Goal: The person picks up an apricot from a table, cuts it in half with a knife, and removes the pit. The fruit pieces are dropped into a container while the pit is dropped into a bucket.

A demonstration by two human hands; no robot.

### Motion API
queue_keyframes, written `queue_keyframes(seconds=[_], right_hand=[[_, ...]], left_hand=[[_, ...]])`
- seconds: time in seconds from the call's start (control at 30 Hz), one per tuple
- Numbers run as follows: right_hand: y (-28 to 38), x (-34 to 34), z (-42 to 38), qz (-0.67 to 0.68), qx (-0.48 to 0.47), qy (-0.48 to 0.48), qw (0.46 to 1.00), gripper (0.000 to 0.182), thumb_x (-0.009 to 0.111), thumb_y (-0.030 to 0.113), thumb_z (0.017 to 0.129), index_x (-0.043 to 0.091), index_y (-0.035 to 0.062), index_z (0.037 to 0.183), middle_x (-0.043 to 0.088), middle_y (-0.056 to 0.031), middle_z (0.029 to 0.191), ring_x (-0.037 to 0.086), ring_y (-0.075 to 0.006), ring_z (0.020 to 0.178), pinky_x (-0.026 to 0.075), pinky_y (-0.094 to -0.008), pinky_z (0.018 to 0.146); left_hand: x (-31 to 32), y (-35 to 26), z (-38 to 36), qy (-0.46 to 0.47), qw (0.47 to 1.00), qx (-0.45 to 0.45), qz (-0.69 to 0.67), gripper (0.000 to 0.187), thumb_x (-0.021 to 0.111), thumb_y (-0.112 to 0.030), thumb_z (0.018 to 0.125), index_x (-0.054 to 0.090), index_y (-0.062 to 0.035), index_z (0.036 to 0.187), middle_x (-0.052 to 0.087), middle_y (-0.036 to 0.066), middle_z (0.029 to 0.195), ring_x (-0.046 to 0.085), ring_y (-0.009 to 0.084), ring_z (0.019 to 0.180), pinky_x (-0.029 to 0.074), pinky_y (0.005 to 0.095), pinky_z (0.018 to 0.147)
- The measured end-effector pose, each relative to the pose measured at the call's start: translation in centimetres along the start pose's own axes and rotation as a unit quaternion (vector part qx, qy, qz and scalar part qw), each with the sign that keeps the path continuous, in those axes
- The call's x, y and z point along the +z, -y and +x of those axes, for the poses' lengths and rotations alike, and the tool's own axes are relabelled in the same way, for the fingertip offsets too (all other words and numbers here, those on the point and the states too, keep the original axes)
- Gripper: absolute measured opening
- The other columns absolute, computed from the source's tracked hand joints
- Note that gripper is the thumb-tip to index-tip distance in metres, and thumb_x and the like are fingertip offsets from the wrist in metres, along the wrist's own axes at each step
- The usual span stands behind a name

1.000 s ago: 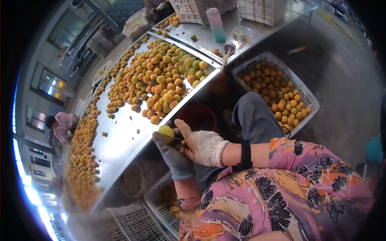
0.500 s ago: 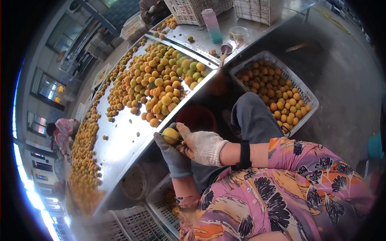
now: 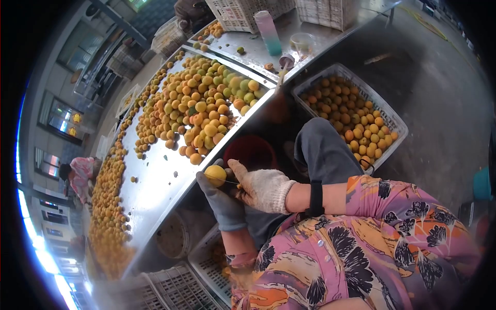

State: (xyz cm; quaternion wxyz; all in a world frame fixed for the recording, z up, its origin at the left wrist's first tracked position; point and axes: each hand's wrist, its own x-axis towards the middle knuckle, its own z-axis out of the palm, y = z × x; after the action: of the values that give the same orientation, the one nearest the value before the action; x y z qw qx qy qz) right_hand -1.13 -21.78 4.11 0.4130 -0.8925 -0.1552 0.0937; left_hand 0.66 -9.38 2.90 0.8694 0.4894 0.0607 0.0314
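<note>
In front of my lap, my left hand (image 3: 223, 199) in a grey glove is closed around a yellow apricot (image 3: 215, 176), its fingers curled under and behind the fruit. My right hand (image 3: 262, 189), in a white knit glove with stained fingers, grips a thin metal tool (image 3: 227, 181). The tool's narrow line reaches across the lower part of the apricot, and its grip end is hidden in my fingers. Beyond my hands, a heap of apricots (image 3: 199, 98) lies on the metal table (image 3: 157, 178).
A plastic crate of apricots (image 3: 402, 135) stands on the floor by my knee, with a red bucket (image 3: 251, 153) under the table. Pale crates (image 3: 330, 14), a bottle (image 3: 267, 33) and a clear cup (image 3: 304, 44) occupy the far table. Another person (image 3: 82, 175) bends at the left.
The apricot has turned slightly in my left hand, and the thin tool now crosses lower on it. My right hand has shifted slightly. The whole view has moved a little.
</note>
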Motion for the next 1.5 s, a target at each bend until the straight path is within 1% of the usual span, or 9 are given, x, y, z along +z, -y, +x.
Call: queue_keyframes(seconds=[0.1, 0.27, 0.47, 0.6, 0.7, 0.77, 0.87, 1.17, 1.5], right_hand=[[-0.4, -0.3, 0.2, -0.02, 0.001, -0.002, 1.0, 0.047, 0.047, 0.03, 0.095, 0.031, -0.002, 0.126, 0.066, -0.0224, 0.083, 0.065, -0.0403, 0.081, 0.05, -0.0485, 0.07], [-0.8, -1.0, 0.4, -0.022, 0.014, 0.013, 1.0, 0.043, 0.048, 0.028, 0.095, 0.033, -0.0015, 0.122, 0.066, -0.0222, 0.081, 0.066, -0.0394, 0.08, 0.05, -0.0488, 0.069], [-0.5, -0.9, 0.9, -0.017, 0.009, -0.034, 0.999, 0.042, 0.056, 0.025, 0.088, 0.037, -0.0008, 0.115, 0.066, -0.0229, 0.083, 0.065, -0.0406, 0.081, 0.05, -0.0492, 0.07], [-0.4, -1.9, 1.0, -0.008, 0.018, -0.043, 0.999, 0.05, 0.059, 0.023, 0.085, 0.037, -0.0005, 0.124, 0.066, -0.0232, 0.088, 0.065, -0.0401, 0.085, 0.05, -0.048, 0.073], [-0.7, -2.2, 1.2, -0.017, 0.001, -0.03, 0.999, 0.056, 0.06, 0.021, 0.085, 0.034, 0.0003, 0.13, 0.066, -0.0234, 0.09, 0.066, -0.0389, 0.087, 0.051, -0.0467, 0.074], [-0.8, -2.2, 1.2, -0.022, -0.002, -0.02, 1.0, 0.06, 0.061, 0.021, 0.084, 0.033, 0.0008, 0.133, 0.066, -0.0236, 0.09, 0.066, -0.0382, 0.088, 0.051, -0.0461, 0.074], [-0.6, -2.3, 1.3, -0.054, 0.001, -0.002, 0.999, 0.056, 0.059, 0.023, 0.085, 0.034, 0.001, 0.131, 0.067, -0.0218, 0.091, 0.067, -0.0365, 0.089, 0.052, -0.0457, 0.074], [-1.1, -2.8, 0.8, -0.095, 0.031, -0.046, 0.994, 0.037, 0.051, 0.031, 0.089, 0.054, 0.003, 0.114, 0.068, -0.0176, 0.093, 0.067, -0.0352, 0.092, 0.053, -0.0445, 0.075], [-1.6, -2.1, 0.3, 0.045, 0.032, 0.029, 0.998, 0.029, 0.053, 0.025, 0.084, 0.069, 0.003, 0.093, 0.068, -0.0201, 0.093, 0.066, -0.0361, 0.092, 0.052, -0.0417, 0.078]], left_hand=[[-0.7, -0.2, 0.9, 0.026, 0.999, -0.023, 0.017, 0.058, 0.037, -0.05, 0.099, 0.056, 0.0025, 0.116, 0.062, 0.008, 0.085, 0.059, 0.0158, 0.078, 0.049, 0.0272, 0.074], [-2.1, -1.1, 1.3, 0.045, 0.948, 0.018, 0.315, 0.052, 0.045, -0.042, 0.099, 0.063, 0.0055, 0.11, 0.064, 0.006, 0.09, 0.059, 0.0122, 0.079, 0.048, 0.0254, 0.072], [-1.3, -0.7, 1.0, 0.106, 0.961, 0.025, 0.252, 0.054, 0.048, -0.045, 0.098, 0.063, 0.005, 0.111, 0.064, 0.006, 0.093, 0.059, 0.0129, 0.083, 0.048, 0.0259, 0.075], [-1.3, -0.6, 1.0, 0.101, 0.96, 0.008, 0.26, 0.053, 0.042, -0.047, 0.1, 0.062, 0.0004, 0.111, 0.062, 0.004, 0.094, 0.056, 0.0116, 0.083, 0.044, 0.0251, 0.069], [-1.7, -0.1, 0.9, 0.123, 0.961, -0.01, 0.247, 0.056, 0.047, -0.044, 0.098, 0.056, 0.0059, 0.121, 0.062, 0.01, 0.111, 0.059, 0.0147, 0.096, 0.048, 0.0275, 0.083], [-0.2, 0.0, 0.1, 0.123, 0.962, 0.093, 0.226, 0.05, 0.051, -0.036, 0.098, 0.052, 0.0057, 0.126, 0.059, 0.012, 0.118, 0.058, 0.016, 0.102, 0.048, 0.0284, 0.088], [-0.2, -0.1, 0.1, 0.143, 0.959, 0.111, 0.219, 0.044, 0.053, -0.026, 0.098, 0.05, 0.005, 0.128, 0.057, 0.012, 0.121, 0.057, 0.0169, 0.106, 0.049, 0.0286, 0.09], [-0.3, 0.6, 0.9, 0.141, 0.885, 0.159, 0.415, 0.033, 0.064, -0.013, 0.092, 0.057, 0.003, 0.119, 0.061, 0.009, 0.111, 0.059, 0.0137, 0.096, 0.05, 0.0259, 0.084], [-1.1, 0.0, -0.5, 0.162, 0.892, 0.091, 0.411, 0.03, 0.064, -0.006, 0.09, 0.058, 0.0046, 0.117, 0.063, 0.008, 0.102, 0.06, 0.0105, 0.086, 0.051, 0.0233, 0.077]])
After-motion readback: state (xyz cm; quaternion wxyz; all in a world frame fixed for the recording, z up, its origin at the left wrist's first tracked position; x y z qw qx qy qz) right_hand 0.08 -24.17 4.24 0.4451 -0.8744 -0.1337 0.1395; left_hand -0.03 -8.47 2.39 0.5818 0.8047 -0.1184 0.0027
